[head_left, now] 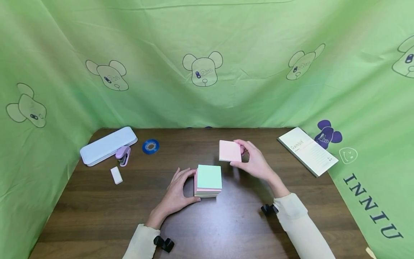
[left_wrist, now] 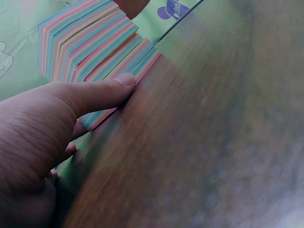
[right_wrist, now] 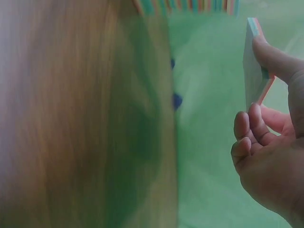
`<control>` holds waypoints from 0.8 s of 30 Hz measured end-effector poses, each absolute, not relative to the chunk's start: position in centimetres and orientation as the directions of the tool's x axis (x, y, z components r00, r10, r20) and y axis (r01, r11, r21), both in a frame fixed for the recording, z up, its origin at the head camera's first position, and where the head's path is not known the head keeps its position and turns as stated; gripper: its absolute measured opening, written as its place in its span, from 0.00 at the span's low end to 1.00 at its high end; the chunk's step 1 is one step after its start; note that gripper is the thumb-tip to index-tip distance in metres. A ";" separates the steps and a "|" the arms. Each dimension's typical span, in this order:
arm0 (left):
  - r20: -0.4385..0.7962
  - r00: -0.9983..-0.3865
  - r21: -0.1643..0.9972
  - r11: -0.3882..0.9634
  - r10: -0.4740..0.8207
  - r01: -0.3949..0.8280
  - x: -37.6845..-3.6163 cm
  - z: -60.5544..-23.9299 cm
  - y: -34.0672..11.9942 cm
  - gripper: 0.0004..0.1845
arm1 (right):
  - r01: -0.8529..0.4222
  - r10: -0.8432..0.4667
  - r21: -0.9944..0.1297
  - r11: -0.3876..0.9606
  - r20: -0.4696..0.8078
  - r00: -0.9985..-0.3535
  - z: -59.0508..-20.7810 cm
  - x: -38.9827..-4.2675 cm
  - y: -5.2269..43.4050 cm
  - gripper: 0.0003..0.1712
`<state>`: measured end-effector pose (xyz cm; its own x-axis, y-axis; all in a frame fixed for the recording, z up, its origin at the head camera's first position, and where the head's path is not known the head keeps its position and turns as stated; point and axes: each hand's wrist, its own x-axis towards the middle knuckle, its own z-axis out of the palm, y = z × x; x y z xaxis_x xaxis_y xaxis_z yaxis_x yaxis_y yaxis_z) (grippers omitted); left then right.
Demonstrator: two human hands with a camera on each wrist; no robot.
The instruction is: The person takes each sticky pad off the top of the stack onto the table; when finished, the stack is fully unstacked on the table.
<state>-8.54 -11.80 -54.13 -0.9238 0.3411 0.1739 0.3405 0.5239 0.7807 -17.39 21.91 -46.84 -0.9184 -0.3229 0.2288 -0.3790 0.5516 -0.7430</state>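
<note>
Sticky-note block (head_left: pixel 208 181) sits mid-table (head_left: pixel 226 230), mint sheet on top, pastel layers showing down the sides (striped edges clear in the left wrist view (left_wrist: pixel 95 47)). Left hand (head_left: pixel 179 192) braces its left side: thumb (left_wrist: pixel 102 92) flat against the lower layers, remaining fingers loosely curled beside the block, touching but not wrapped around it.

Right hand (head_left: pixel 255 162) is raised off the table, just behind and right of the block, pinching a thin pink-faced wad of notes (head_left: pixel 230 151) by its right edge. In the right wrist view the thumb (right_wrist: pixel 275 59) presses one face of the wad (right_wrist: pixel 254 76); lower fingers curl in below it. Wad is clear of the block, not touching it.

Rest of the table:
- back left: pale blue pencil case (head_left: pixel 108 145), small lilac stapler (head_left: pixel 123 155) just in front of it, white eraser (head_left: pixel 116 175) nearer, blue tape roll (head_left: pixel 150 146) to the right
- back right: white booklet (head_left: pixel 307 151) printed "Gambit", lying flat at the edge

Green bear-print cloth (head_left: pixel 207 54) surrounds the table on three sides.
</note>
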 end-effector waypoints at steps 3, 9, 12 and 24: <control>0.176 -0.924 0.783 0.521 0.339 0.340 -8.5 -54.1 -11.8 0.55 | -0.372 -0.309 -0.706 0.603 0.223 -0.925 -47.6 -18.9 22.9 0.48; 0.166 -0.928 0.782 0.529 0.333 0.330 -8.4 -54.0 -11.8 0.54 | -0.391 -0.336 -0.652 0.650 0.215 -0.917 -50.8 -21.7 24.7 0.46; 0.164 -0.931 0.780 0.534 0.327 0.325 -8.4 -54.1 -11.7 0.54 | -0.438 -0.367 -0.630 0.641 0.249 -0.896 -53.4 -23.1 25.7 0.46; 0.155 -0.937 0.782 0.540 0.314 0.311 -8.3 -54.2 -11.7 0.54 | -0.317 -0.332 -0.606 0.729 0.093 -0.939 -51.3 -22.8 24.0 0.52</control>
<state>-8.31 -11.69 -54.19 -0.9365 0.3143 0.1553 0.3109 0.5399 0.7822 -22.79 23.98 -51.34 -0.9388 -0.3316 0.0929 -0.3175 0.7290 -0.6065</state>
